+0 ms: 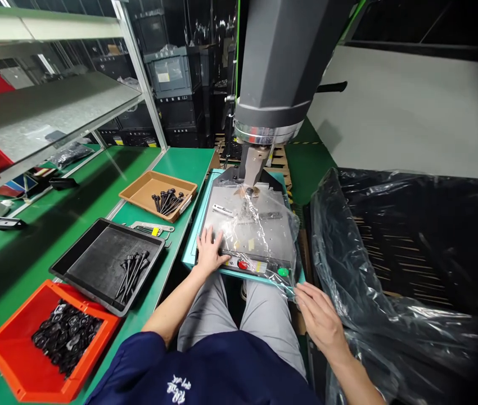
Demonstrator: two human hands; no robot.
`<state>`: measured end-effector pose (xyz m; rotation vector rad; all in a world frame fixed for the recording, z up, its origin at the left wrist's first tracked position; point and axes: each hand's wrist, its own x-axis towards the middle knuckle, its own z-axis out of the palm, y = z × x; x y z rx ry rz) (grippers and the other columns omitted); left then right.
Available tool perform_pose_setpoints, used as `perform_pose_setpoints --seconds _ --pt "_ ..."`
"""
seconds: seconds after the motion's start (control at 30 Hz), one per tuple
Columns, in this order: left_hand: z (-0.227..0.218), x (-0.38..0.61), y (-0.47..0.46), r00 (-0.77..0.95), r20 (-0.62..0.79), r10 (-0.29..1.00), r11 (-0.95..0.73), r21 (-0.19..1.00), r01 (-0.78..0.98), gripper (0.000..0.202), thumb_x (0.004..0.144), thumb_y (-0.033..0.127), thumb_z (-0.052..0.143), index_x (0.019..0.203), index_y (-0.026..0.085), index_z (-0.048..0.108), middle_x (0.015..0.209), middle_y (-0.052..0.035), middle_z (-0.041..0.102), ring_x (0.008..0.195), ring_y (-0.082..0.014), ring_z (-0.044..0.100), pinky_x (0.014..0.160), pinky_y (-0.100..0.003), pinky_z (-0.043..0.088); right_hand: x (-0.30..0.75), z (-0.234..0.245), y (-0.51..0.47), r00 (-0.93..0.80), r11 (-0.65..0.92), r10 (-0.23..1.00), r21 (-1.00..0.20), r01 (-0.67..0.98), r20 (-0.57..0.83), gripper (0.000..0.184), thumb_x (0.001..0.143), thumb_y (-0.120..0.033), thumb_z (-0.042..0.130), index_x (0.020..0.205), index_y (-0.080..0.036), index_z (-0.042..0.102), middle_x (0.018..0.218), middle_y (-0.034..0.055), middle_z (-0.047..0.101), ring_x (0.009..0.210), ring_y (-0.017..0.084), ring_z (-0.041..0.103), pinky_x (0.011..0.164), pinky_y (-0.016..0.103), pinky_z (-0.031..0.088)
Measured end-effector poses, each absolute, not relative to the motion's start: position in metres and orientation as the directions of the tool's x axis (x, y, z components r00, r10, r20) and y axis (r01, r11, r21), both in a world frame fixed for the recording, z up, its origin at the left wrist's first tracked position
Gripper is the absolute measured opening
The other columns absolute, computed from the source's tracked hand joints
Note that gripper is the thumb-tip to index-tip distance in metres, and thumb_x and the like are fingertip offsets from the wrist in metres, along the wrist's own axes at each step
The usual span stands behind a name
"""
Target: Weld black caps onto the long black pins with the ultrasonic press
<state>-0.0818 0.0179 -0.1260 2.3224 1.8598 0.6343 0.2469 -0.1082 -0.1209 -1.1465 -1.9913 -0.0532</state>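
My left hand (210, 251) lies with its fingers spread on the front left part of a machine's grey metal plate (222, 194). Clear plastic film (270, 233) is draped over this plate, with shiny creases running down to the front right corner. There my right hand (318, 316) pinches the film's edge between its fingers. Beneath the film, a red button (242, 264) and a green button (283, 272) sit along the plate's front edge. The machine's metal tool tip (252, 174) points down at the back of the plate.
On the green bench, a brown tray (146, 194) and a black tray (91, 253) hold black long-stemmed parts. An orange bin (15, 343) contains small black parts. To my right stands a black crate (428, 225) lined with clear plastic. The machine's thick grey head (285, 62) hangs overhead.
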Motion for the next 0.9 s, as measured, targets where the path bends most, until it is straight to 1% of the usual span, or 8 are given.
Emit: perform_pose_setpoints --seconds 0.17,0.27,0.43,0.6,0.7,0.8,0.83,0.9 --pt "-0.131 -0.094 0.013 0.336 0.297 0.894 -0.408 0.227 0.884 0.041 0.089 0.038 0.062 0.129 0.026 0.063 0.142 -0.0121 0.055 0.135 -0.0341 0.043 0.115 -0.063 0.023 0.263 -0.134 -0.136 -0.288 0.571 0.74 -0.341 0.746 0.608 0.032 0.096 -0.013 0.052 0.124 -0.02 0.064 0.111 0.0098 0.068 0.112 0.028 0.06 0.093 0.047 0.055" --pt "-0.133 -0.109 -0.008 0.329 0.353 0.876 -0.419 0.218 0.882 0.031 0.094 0.03 0.053 0.122 0.026 0.067 0.131 -0.0098 0.064 0.124 -0.0281 0.053 0.112 -0.054 0.031 0.275 -0.152 -0.151 -0.29 0.541 0.762 -0.322 0.777 0.579 0.026 0.097 -0.018 0.052 0.119 -0.02 0.067 0.105 0.0091 0.07 0.11 0.029 0.061 0.09 0.047 0.056" --pt "-0.13 -0.123 -0.063 0.31 0.333 0.891 -0.376 0.156 0.913 0.034 0.092 0.027 0.054 0.124 0.027 0.066 0.132 -0.0096 0.063 0.116 -0.0286 0.056 0.109 -0.055 0.033 0.277 -0.179 -0.168 -0.245 0.459 0.824 -0.348 0.818 0.511 0.024 0.099 -0.031 0.051 0.106 -0.02 0.072 0.1 0.0098 0.071 0.107 0.03 0.061 0.088 0.047 0.056" --pt "-0.136 -0.126 -0.09 0.216 0.254 0.943 -0.265 0.177 0.948 0.037 0.09 0.026 0.054 0.125 0.025 0.065 0.138 -0.0104 0.06 0.122 -0.0307 0.053 0.109 -0.057 0.033 0.273 -0.204 -0.168 -0.229 0.432 0.853 -0.388 0.814 0.469 0.027 0.098 -0.034 0.05 0.1 -0.021 0.073 0.1 0.0102 0.071 0.11 0.029 0.061 0.091 0.047 0.055" --pt "-0.14 -0.124 -0.096 0.195 0.172 0.966 -0.229 0.206 0.951 0.047 0.084 0.027 0.061 0.131 0.025 0.061 0.141 -0.0119 0.057 0.129 -0.0343 0.048 0.112 -0.063 0.028 0.279 -0.21 -0.159 -0.267 0.392 0.896 -0.347 0.852 0.355 0.031 0.086 -0.046 0.063 0.104 -0.022 0.074 0.107 0.0115 0.072 0.112 0.035 0.062 0.084 0.05 0.057" --pt "-0.141 -0.119 -0.104 0.215 0.117 0.97 -0.238 0.25 0.938 0.055 0.078 0.033 0.068 0.133 0.026 0.059 0.143 -0.0129 0.055 0.135 -0.0377 0.043 0.113 -0.069 0.023 0.282 -0.184 -0.129 -0.365 0.387 0.922 -0.375 0.842 0.13 0.048 0.071 -0.053 0.073 0.109 -0.024 0.075 0.115 0.0133 0.07 0.108 0.037 0.065 0.078 0.048 0.058" --pt "-0.14 -0.117 -0.107 0.222 0.11 0.969 -0.244 0.265 0.933 0.058 0.076 0.036 0.07 0.132 0.026 0.059 0.142 -0.0132 0.055 0.136 -0.0387 0.042 0.113 -0.07 0.021 0.279 -0.167 -0.112 -0.409 0.405 0.909 -0.428 0.808 0.087 0.044 0.072 -0.051 0.073 0.107 -0.024 0.075 0.115 0.0133 0.07 0.106 0.035 0.067 0.081 0.045 0.058" --pt "-0.138 -0.112 -0.113 0.225 0.111 0.968 -0.248 0.29 0.925 0.06 0.073 0.04 0.073 0.13 0.025 0.061 0.14 -0.0138 0.057 0.136 -0.04 0.042 0.114 -0.071 0.019 0.265 -0.125 -0.067 -0.406 0.424 0.899 -0.547 0.722 0.161 0.033 0.087 -0.043 0.061 0.11 -0.024 0.074 0.113 0.0107 0.071 0.101 0.028 0.068 0.087 0.04 0.056"
